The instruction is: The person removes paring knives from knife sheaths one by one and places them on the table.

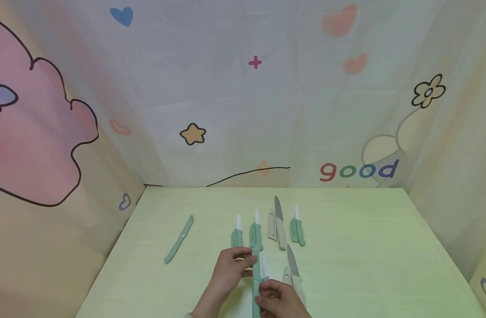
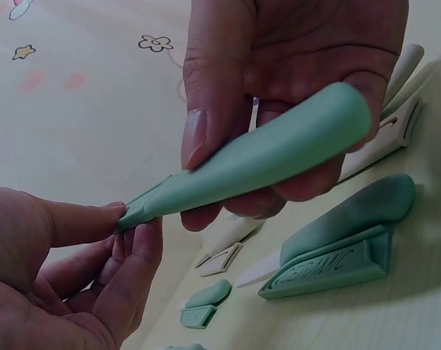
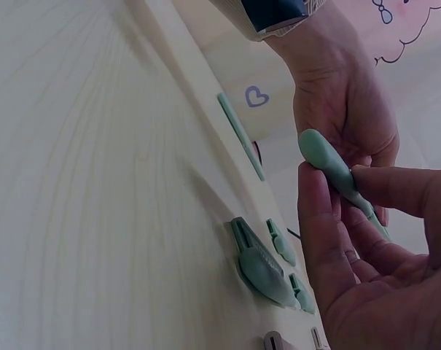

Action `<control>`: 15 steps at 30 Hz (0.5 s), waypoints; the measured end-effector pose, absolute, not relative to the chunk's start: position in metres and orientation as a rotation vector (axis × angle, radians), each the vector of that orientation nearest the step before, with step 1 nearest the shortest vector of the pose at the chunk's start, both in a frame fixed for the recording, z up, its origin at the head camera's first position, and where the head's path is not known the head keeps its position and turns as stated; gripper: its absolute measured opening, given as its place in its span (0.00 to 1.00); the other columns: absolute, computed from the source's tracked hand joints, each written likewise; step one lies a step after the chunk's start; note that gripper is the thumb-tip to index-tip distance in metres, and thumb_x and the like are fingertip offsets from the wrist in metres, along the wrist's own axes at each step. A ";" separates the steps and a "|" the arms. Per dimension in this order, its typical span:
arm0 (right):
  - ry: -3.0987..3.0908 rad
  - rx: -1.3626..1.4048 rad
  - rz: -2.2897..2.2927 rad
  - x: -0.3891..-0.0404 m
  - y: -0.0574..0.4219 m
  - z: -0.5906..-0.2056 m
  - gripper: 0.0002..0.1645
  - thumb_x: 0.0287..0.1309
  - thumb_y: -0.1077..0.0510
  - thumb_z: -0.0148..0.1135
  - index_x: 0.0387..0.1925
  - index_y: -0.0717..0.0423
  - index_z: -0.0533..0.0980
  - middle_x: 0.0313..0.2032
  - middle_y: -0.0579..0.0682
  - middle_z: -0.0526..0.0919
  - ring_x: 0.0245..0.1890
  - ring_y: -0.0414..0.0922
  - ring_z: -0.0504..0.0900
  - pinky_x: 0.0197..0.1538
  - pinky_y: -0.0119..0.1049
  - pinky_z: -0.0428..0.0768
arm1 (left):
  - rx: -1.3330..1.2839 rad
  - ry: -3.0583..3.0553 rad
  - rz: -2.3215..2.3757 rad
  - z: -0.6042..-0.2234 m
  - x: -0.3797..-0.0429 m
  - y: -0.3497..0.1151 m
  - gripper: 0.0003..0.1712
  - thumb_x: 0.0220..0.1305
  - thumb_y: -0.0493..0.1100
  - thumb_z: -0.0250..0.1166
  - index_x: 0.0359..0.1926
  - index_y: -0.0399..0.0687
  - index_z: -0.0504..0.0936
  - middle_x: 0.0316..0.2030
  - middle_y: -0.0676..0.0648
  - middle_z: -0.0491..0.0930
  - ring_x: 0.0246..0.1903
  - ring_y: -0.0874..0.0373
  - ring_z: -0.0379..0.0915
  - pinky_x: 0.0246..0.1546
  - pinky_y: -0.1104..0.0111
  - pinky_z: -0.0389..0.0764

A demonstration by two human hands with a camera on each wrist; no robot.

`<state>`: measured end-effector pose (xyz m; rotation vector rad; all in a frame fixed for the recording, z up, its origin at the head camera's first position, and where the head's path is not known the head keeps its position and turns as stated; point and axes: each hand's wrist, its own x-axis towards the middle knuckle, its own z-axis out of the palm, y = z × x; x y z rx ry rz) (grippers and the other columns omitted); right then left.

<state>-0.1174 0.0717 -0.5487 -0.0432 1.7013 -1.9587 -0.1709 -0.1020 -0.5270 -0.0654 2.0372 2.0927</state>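
Held between both hands above the table is a green knife, its blade covered by a green sheath. My left hand pinches the sheath end between thumb and fingers. The green handle is gripped by my right hand, thumb on one side and fingers on the other. Sheath and handle line up end to end, and no blade shows between them. Just beyond the hands lies another green knife with a white blade, beside its own sheath; the hands partly cover it in the head view.
Farther back lie green knives with white blades, each beside its sheath. Two beige knives with grey blades lie right of centre, next to beige sheaths. A sheathed green knife lies apart at left. Printed curtains surround the pale table.
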 end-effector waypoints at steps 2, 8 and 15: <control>1.693 -0.046 -1.959 -0.118 0.072 -0.549 0.18 0.57 0.61 0.64 0.45 0.69 0.74 0.31 0.47 0.82 0.29 0.44 0.81 0.31 0.34 0.86 | -0.068 2.038 2.091 -0.527 -0.171 -0.102 0.14 0.59 0.39 0.69 0.43 0.33 0.82 0.38 0.39 0.79 0.35 0.50 0.79 0.33 0.62 0.87; 1.691 -0.056 -1.961 -0.117 0.071 -0.550 0.17 0.57 0.61 0.64 0.45 0.69 0.74 0.31 0.47 0.81 0.29 0.44 0.81 0.31 0.34 0.85 | -0.086 2.035 2.085 -0.528 -0.172 -0.103 0.14 0.59 0.39 0.69 0.43 0.34 0.82 0.39 0.40 0.79 0.36 0.51 0.79 0.33 0.63 0.87; 1.705 -0.055 -1.952 -0.117 0.071 -0.549 0.17 0.57 0.62 0.64 0.45 0.69 0.74 0.31 0.47 0.81 0.28 0.44 0.81 0.31 0.35 0.85 | -0.101 2.032 2.086 -0.529 -0.172 -0.103 0.14 0.59 0.39 0.69 0.43 0.34 0.83 0.39 0.40 0.79 0.37 0.51 0.78 0.33 0.62 0.87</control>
